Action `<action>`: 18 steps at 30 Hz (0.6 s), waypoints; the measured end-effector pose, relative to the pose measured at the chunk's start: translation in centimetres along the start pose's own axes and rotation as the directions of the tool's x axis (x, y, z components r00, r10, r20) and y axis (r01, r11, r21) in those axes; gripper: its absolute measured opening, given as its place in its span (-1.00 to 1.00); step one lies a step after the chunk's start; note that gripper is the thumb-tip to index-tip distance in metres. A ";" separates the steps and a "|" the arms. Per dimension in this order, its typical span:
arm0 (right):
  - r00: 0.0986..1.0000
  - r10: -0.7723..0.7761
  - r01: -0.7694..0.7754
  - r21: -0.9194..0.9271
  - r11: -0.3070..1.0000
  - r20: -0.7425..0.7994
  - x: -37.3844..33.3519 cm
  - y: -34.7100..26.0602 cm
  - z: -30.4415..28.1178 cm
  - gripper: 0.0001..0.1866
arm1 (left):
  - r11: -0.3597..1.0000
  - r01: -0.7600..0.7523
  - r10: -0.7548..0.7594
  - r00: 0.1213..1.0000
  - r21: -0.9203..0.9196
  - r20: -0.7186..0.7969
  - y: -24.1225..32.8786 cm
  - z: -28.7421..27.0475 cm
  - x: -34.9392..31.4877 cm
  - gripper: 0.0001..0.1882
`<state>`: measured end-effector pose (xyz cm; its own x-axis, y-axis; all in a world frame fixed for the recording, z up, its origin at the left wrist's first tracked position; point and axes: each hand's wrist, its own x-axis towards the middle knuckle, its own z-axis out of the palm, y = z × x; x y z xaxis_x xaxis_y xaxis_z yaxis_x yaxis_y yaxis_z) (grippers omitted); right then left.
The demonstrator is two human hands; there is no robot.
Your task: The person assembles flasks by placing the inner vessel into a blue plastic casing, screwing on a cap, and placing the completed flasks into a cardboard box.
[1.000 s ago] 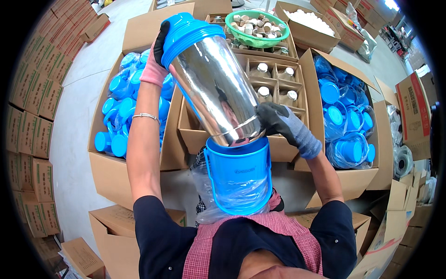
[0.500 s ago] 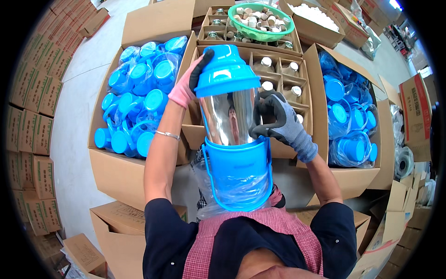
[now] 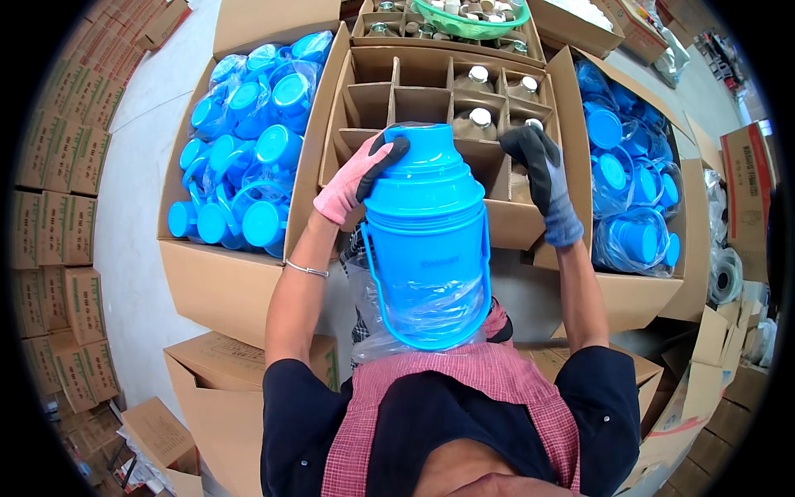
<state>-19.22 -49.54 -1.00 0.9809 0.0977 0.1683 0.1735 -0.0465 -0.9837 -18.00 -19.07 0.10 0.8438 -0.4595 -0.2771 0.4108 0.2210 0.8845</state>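
Observation:
A blue vacuum flask (image 3: pixel 426 236) stands upright in front of my body, its thin handle hanging down over the front. Clear plastic film (image 3: pixel 431 302) is bunched around its lower half. My left hand (image 3: pixel 368 174), in a pink glove with black fingers, grips the stepped blue top (image 3: pixel 424 178). To the right, my right hand (image 3: pixel 542 178), in a grey-blue and black glove, is raised over the divided carton (image 3: pixel 360 116). Its fingers are curled together beside a white-capped glass bottle (image 3: pixel 534 124); whatever they may hold is hidden.
Blue jugs or flask parts in plastic bags fill a carton on the left (image 3: pixel 248 157) and another on the right (image 3: pixel 621 182). Beyond the divided carton sits a green basin (image 3: pixel 472 26) of stoppers. Stacked cartons (image 3: pixel 62 224) line the far left.
The silver section has sunk into the blue body, so the top now sits on it. My left hand moved down with the top; my right hand left the flask and moved up and right.

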 end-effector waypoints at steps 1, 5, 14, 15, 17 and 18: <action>0.998 0.009 -0.014 0.084 0.996 0.064 0.8 -0.8 1.2 -0.64 | 1.000 -0.011 0.011 1.000 -0.002 -0.027 0.1 0.2 -0.3 -0.31; 0.912 -0.016 0.032 -0.032 0.999 0.409 2.4 -2.9 7.6 -0.57 | 0.999 -0.031 0.034 0.995 0.038 -0.095 -0.3 1.5 -1.9 -0.34; 0.836 -0.043 -0.261 0.465 0.846 0.548 0.4 0.5 9.0 -0.40 | 0.564 0.035 0.386 0.872 0.825 -0.301 -0.9 7.4 -5.8 -0.33; 0.830 -0.009 -0.299 0.460 0.836 0.557 0.2 0.4 8.7 -0.36 | 0.574 0.010 0.397 0.871 0.819 -0.289 -1.0 7.4 -6.2 -0.36; 0.848 0.028 -0.242 0.340 0.909 0.530 0.0 -0.4 8.6 -0.34 | 0.593 -0.040 0.425 0.864 0.804 -0.270 -1.1 7.3 -6.9 -0.41; 0.859 0.045 -0.213 0.275 0.938 0.510 -0.1 -1.1 8.4 -0.33 | 0.508 -0.168 0.494 0.860 0.845 -0.125 -1.5 5.9 -6.7 -0.44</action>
<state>-20.25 -41.19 -0.47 0.8053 0.5889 0.0682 -0.0703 0.2091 -0.9754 -26.30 -21.39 2.79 0.9722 -0.1782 0.1517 -0.2253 -0.5373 0.8127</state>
